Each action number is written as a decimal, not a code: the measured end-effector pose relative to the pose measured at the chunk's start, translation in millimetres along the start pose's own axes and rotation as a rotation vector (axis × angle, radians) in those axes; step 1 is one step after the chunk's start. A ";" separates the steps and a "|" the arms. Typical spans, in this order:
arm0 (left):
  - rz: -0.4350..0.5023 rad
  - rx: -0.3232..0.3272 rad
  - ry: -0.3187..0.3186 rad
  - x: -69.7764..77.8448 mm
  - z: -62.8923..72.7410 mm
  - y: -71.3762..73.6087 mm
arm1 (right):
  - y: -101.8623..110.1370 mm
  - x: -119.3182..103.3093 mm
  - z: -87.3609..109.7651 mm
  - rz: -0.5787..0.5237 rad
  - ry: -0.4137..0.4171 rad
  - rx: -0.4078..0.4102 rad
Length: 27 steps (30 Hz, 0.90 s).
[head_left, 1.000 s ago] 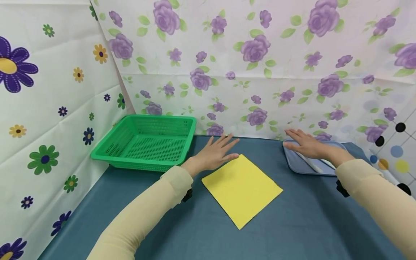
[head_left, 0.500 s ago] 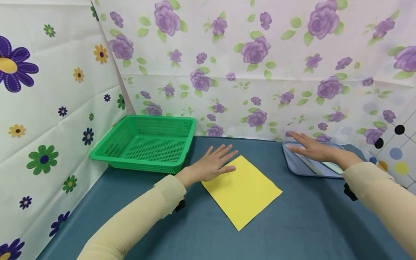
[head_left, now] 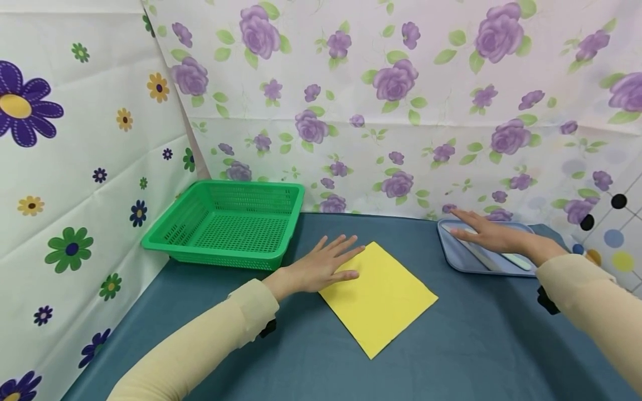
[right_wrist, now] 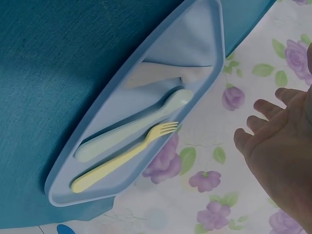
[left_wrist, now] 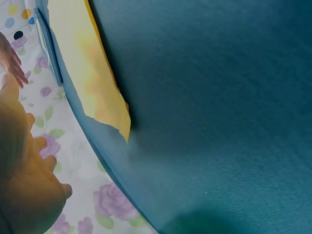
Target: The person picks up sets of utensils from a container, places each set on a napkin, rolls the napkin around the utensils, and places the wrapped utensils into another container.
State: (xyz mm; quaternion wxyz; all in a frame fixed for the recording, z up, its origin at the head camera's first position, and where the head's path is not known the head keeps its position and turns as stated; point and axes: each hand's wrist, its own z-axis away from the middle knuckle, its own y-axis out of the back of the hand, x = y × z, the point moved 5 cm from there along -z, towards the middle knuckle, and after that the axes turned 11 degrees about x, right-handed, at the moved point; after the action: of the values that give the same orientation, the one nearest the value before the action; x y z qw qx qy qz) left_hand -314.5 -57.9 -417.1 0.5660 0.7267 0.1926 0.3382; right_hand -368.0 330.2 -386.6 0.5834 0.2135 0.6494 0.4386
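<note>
Along the back and left, floral cloths screen the spot. Below, blue table. Green basket at left rear. Blue tray at right rear, partly hidden by the right hand. Yellow napkin mid-table, lying flat as a diamond, between basket and tray, apart from both.

Hands well apart from each other, both bare of any load, backs up. Left hand: fingers straight and spread, over the napkin's left side. Right hand: fingers extended above the tray, clear of it by the right wrist view.

Smallest, on the tray: pale knife, judged by shape; spoon in the middle; yellow fork.

Judgement on handling: level, loose wrists suit this hover. Extra height over the tray is wise; low fingers could nudge the cutlery. Napkin looks thin; a flat palm should crease it less than dragging fingertips.
</note>
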 end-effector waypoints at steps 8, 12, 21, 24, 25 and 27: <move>-0.001 -0.020 -0.017 0.6 8.5 -6.8 | -1.7 3.4 3.5 0.000 0.008 -0.002; 0.003 -0.039 -0.030 0.5 13.1 -9.8 | -1.2 2.3 6.7 0.008 0.022 0.010; 0.017 -0.079 -0.071 1.2 22.1 -18.3 | -1.7 16.1 9.8 0.009 0.007 0.030; 0.012 -0.092 -0.088 1.7 23.4 -21.4 | -1.1 23.8 10.8 0.016 -0.008 0.035; 0.009 -0.095 -0.095 1.5 23.6 -22.6 | -0.9 26.3 11.1 0.017 -0.018 0.036; 0.007 -0.097 -0.108 1.2 23.7 -24.8 | -0.7 29.9 12.2 0.015 -0.031 0.037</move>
State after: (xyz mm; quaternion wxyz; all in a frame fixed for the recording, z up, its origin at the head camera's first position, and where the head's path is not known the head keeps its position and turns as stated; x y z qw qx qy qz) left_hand -294.3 -66.4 -443.5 0.6090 0.7163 0.1426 0.3094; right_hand -363.1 357.3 -403.4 0.5862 0.2361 0.6466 0.4273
